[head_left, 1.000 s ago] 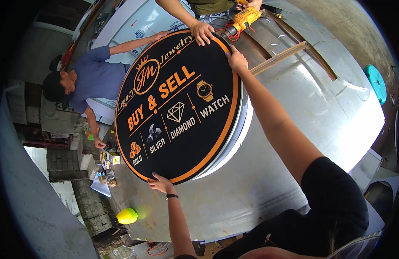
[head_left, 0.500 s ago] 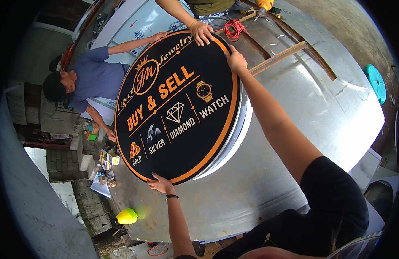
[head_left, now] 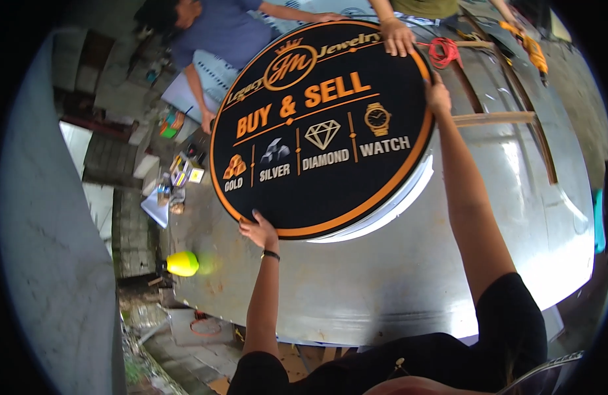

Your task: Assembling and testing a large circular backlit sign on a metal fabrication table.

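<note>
A large round sign point(head_left: 317, 204), black-faced with an orange ring near its rim, spans the middle of the metal table. Orange and pale lettering and small pictures cover its face; a white side shows beneath the near right edge. My left hand point(head_left: 259, 232), with a dark wristband, grips the rim at the near left, thumb on the face. At the far right edge my right hand point(head_left: 438, 97) clasps the rim, its fingertips partly hidden. One co-worker's hand point(head_left: 398, 37) presses on the far edge. Another person in a blue shirt point(head_left: 228, 33) has hands at the far and left rim.
The metal table point(head_left: 356, 283) bears brown metal bars point(head_left: 495, 119) and a coiled red cable point(head_left: 442, 52) at far right. A yellow drill point(head_left: 534, 56) is beside a co-worker's hand. A yellow-green bottle point(head_left: 183, 264) and small boxes point(head_left: 187, 171) line the left edge.
The sign sits farther right and higher in the picture, its lettering more level, as the view has turned. Both my hands keep their hold. More of the yellow drill shows.
</note>
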The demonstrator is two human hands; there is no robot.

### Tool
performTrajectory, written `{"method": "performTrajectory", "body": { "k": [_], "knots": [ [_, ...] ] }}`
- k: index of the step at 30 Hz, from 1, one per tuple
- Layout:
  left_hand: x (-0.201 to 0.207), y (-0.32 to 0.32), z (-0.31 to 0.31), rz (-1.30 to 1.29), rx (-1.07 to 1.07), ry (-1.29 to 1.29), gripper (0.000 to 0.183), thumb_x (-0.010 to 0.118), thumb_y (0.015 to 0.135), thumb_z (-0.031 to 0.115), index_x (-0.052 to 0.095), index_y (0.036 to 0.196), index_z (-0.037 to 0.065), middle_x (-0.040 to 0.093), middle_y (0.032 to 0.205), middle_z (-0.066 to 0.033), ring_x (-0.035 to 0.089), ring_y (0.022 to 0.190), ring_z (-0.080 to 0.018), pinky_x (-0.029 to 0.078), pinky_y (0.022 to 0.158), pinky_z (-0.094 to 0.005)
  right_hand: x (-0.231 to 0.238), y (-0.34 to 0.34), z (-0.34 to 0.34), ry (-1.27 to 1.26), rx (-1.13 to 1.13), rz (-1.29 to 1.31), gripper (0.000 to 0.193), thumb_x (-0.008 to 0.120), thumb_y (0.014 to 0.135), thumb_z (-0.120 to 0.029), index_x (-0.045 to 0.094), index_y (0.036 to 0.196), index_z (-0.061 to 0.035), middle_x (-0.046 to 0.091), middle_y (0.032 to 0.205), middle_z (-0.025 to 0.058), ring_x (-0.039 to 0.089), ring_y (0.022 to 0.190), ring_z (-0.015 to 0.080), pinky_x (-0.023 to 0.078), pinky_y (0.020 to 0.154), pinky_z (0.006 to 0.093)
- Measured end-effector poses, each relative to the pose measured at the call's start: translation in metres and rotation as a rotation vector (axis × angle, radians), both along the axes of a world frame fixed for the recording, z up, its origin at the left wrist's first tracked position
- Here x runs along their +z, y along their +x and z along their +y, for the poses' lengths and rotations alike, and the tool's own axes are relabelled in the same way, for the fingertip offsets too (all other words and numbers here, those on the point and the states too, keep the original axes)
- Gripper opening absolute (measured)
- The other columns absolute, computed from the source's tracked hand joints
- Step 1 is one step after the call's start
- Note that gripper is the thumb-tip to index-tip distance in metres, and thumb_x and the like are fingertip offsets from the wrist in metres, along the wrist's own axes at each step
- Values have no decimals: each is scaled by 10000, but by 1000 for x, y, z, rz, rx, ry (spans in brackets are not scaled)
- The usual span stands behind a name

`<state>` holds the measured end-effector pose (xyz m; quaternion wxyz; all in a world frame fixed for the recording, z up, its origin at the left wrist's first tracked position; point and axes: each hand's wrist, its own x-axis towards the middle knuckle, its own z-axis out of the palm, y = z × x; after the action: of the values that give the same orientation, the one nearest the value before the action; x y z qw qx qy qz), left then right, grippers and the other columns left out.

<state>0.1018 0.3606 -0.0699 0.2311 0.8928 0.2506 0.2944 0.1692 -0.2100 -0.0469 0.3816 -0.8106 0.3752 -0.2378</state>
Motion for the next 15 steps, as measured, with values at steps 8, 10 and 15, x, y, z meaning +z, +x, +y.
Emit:
{"method": "performTrajectory", "body": {
  "k": [8,10,15],
  "knots": [
    [19,-11,2,35,16,-42,669,464,900,446,282,1327,-35,282,1345,-276,425,1162,-449,427,921,-483,9,2,14,-13,26,60,533,470,898,-402,366,1375,-189,570,1187,201,541,1098,377,426,926,457],
    [18,-12,-3,43,16,-50,669,461,900,450,280,1332,-28,279,1351,-271,428,1163,-447,427,924,-481,10,0,10,-22,15,71,534,470,898,-401,365,1376,-189,570,1188,200,540,1099,378,424,928,457],
    [16,-12,-7,48,19,-47,667,460,900,449,279,1336,-22,275,1356,-264,430,1162,-444,430,922,-481,11,-1,5,-21,22,50,538,470,899,-397,359,1379,-181,567,1193,200,538,1101,378,422,929,458]
  ]
}}
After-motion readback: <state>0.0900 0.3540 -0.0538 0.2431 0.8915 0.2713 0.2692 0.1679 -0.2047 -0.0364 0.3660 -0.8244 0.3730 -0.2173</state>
